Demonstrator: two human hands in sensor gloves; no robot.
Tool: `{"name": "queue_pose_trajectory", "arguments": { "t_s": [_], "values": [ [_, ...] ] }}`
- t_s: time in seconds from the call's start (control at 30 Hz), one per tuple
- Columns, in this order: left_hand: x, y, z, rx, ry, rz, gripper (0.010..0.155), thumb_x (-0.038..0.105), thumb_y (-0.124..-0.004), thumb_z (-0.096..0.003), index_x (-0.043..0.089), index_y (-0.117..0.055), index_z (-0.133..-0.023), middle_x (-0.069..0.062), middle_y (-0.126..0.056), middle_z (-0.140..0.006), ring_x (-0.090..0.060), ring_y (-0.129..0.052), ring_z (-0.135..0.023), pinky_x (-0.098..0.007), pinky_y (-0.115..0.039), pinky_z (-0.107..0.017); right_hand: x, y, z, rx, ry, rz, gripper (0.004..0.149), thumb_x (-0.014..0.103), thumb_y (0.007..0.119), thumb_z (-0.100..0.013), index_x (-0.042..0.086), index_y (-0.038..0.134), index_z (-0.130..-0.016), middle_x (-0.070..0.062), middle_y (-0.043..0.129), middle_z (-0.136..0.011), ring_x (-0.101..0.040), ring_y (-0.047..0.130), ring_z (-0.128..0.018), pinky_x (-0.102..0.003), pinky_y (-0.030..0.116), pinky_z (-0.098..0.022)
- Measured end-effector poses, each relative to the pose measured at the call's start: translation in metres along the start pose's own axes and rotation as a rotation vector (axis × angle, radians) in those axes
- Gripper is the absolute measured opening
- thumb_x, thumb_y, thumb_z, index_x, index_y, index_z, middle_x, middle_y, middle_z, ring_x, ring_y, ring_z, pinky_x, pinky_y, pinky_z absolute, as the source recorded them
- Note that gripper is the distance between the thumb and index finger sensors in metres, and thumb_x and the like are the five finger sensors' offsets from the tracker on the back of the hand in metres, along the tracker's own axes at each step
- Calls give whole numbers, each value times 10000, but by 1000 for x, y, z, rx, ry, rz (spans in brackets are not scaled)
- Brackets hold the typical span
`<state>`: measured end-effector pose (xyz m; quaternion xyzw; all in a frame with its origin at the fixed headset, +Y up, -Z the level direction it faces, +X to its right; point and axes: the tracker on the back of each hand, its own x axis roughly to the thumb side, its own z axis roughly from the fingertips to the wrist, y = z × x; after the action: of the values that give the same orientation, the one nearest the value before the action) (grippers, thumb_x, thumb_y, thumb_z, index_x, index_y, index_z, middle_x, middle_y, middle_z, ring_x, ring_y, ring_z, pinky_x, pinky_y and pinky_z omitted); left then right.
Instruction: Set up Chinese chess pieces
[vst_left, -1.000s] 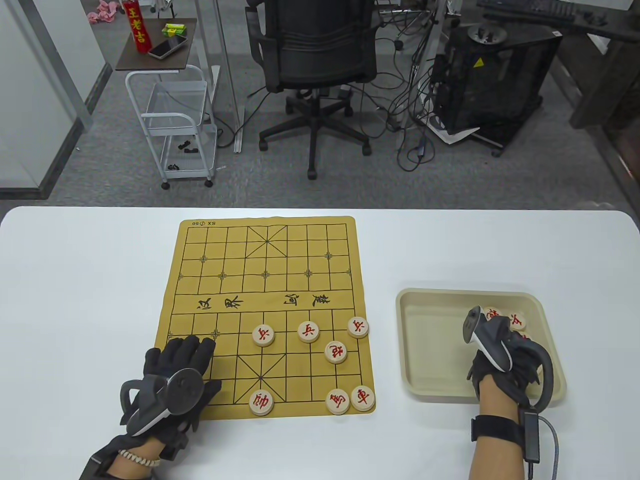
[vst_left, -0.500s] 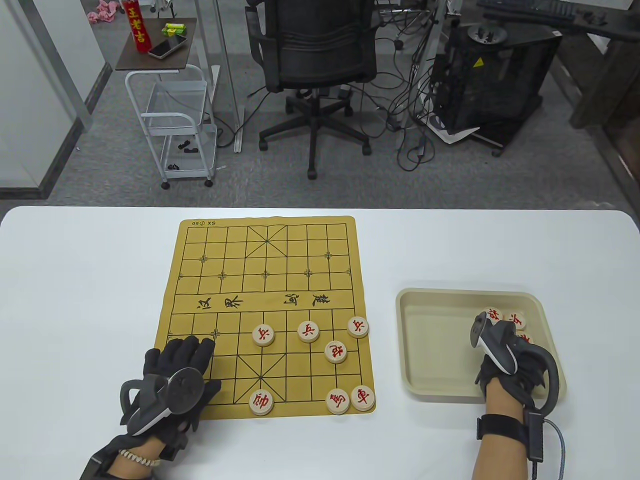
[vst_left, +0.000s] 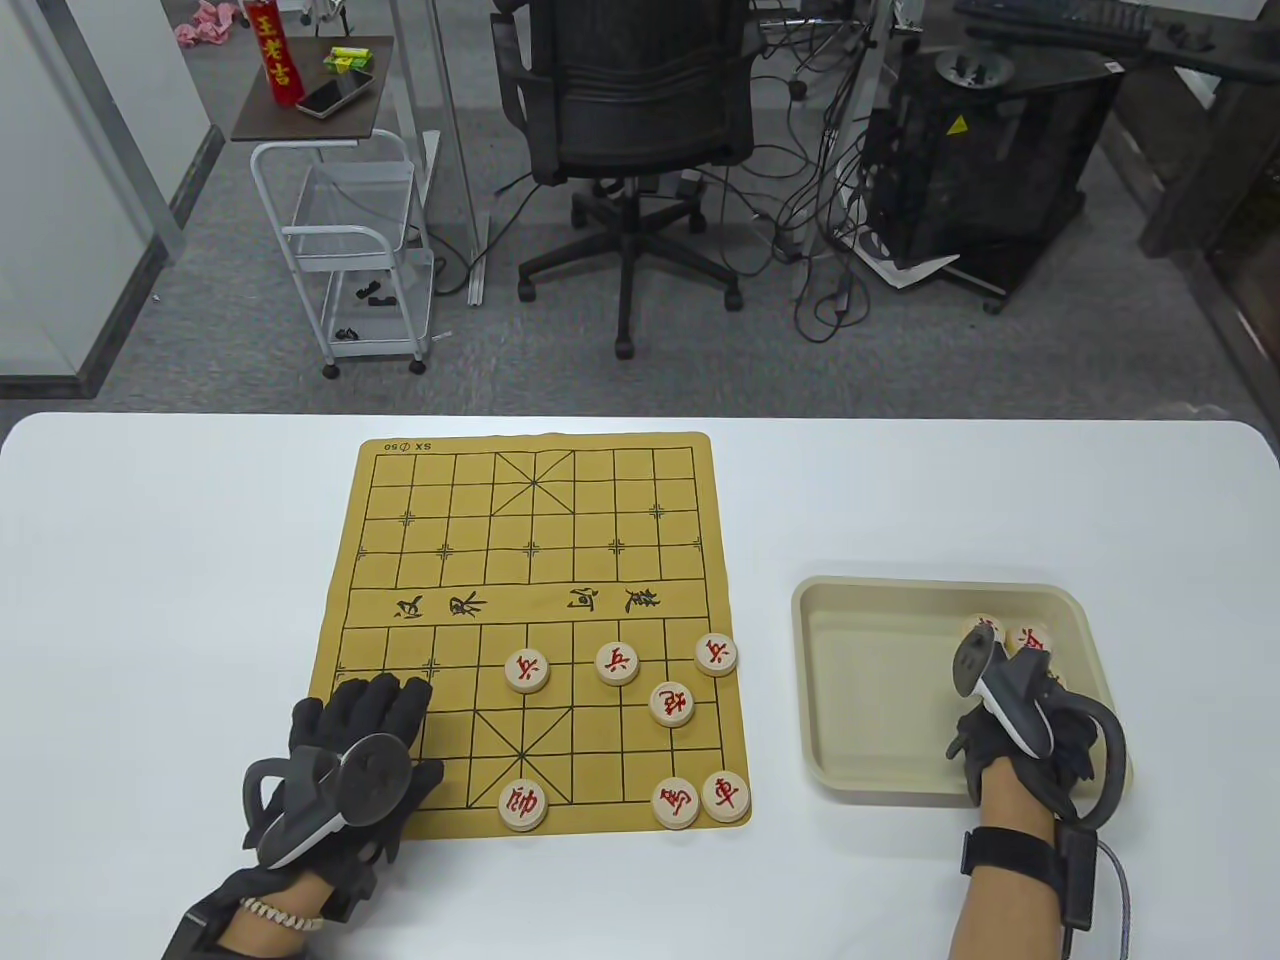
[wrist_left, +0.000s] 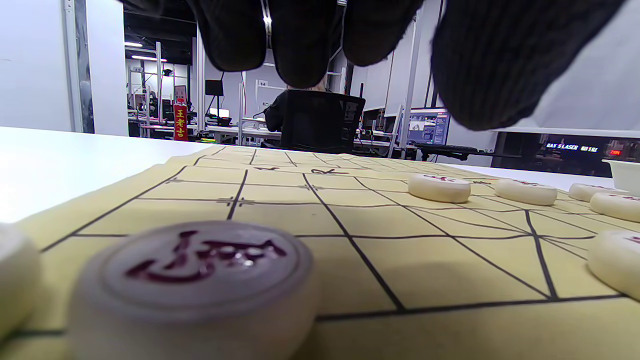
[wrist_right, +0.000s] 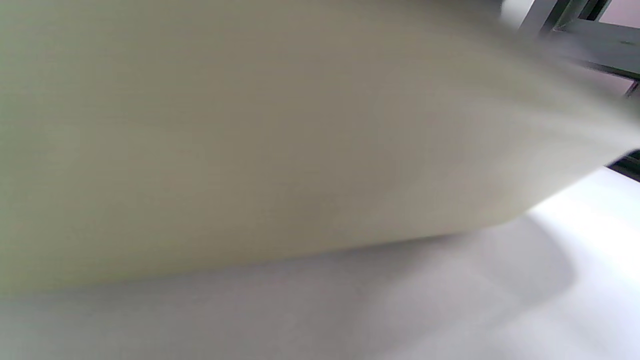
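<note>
The yellow chess board (vst_left: 450, 520) lies mid-table. Red-lettered wooden pieces stand on its near right half: three in a row (vst_left: 617, 662), one behind them (vst_left: 672, 704), and three on the near line (vst_left: 523, 803). My left hand (vst_left: 385, 700) rests flat on the board's near left corner with its fingers spread. The left wrist view shows a piece (wrist_left: 195, 280) lying on the board under that hand, with the fingers (wrist_left: 300, 45) above it and apart. My right hand (vst_left: 1010, 735) is inside the beige tray (vst_left: 870, 690), over loose pieces (vst_left: 1031, 637). Its fingers are hidden by the tracker.
The tray stands to the right of the board, near the table's front right. The right wrist view shows only the tray's outer wall (wrist_right: 250, 125), blurred, and white table. An office chair (vst_left: 630, 120) and a cart (vst_left: 345, 240) stand beyond the far edge.
My right hand has drawn a little nearer and to the right inside the tray, covering more of the loose pieces. My left hand has not moved.
</note>
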<state>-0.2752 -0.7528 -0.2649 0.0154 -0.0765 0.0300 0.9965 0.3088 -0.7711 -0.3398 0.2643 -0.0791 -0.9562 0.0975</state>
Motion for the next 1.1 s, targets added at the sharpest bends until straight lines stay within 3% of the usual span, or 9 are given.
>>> {"name": "queue_pose_trajectory", "arguments": {
  "t_s": [0.23,0.37,0.53,0.67,0.8,0.93,0.97,1.1],
  "values": [
    [-1,0,-1,1,2,9,829,568,-828,-386,316,-480,-1096,-116,-575,-1183,-472,-610,-1095,-727,-431,-737,23,-25,31,-120,-119,-89,605,563,1000,-300,272,817,-797,-59,899,-903,-82,944,-492,-354,853,-414],
    [-1,0,-1,1,-4,12,832,568,-828,-386,317,-478,-1097,-116,-573,-1185,-473,-610,-1095,-727,-430,-738,68,-56,83,-246,-349,-132,604,569,996,-301,278,814,-797,-51,897,-905,-81,944,-495,-354,851,-420],
    [-2,1,0,12,-10,20,829,567,-829,-385,315,-482,-1095,-116,-576,-1182,-473,-612,-1093,-727,-434,-736,137,-74,156,-298,-638,-180,603,571,994,-301,280,813,-797,-47,898,-905,-81,944,-495,-354,853,-419],
    [-3,1,1,15,-13,25,830,566,-830,-384,314,-484,-1095,-117,-577,-1182,-474,-614,-1092,-727,-434,-736,192,-69,208,-290,-829,-172,605,571,994,-297,282,813,-797,-43,895,-907,-80,944,-497,-354,853,-421],
    [-4,2,2,18,-14,34,830,564,-831,-384,314,-483,-1096,-120,-576,-1182,-473,-615,-1092,-728,-433,-736,232,-53,240,-256,-942,-140,600,568,991,-305,282,810,-800,-44,893,-910,-83,943,-502,-356,848,-428],
    [-5,1,2,16,-17,41,831,564,-832,-383,314,-484,-1095,-116,-579,-1182,-473,-615,-1092,-728,-432,-736,261,-24,253,-160,-995,-67,600,554,987,-320,276,802,-818,-52,883,-920,-85,946,-514,-356,848,-433],
    [-5,1,2,14,-17,42,828,563,-832,-384,314,-486,-1094,-120,-579,-1181,-473,-615,-1091,-728,-432,-736,262,-23,257,-197,-951,-63,608,574,968,-313,285,781,-815,-52,861,-936,-72,937,-529,-342,852,-436],
    [-4,1,2,11,-24,39,830,565,-830,-384,314,-484,-1095,-118,-578,-1182,-474,-615,-1091,-728,-433,-736,259,-24,257,-161,-990,-63,586,519,967,-347,279,779,-848,-73,853,-953,-98,951,-560,-359,848,-446]
  ]
}}
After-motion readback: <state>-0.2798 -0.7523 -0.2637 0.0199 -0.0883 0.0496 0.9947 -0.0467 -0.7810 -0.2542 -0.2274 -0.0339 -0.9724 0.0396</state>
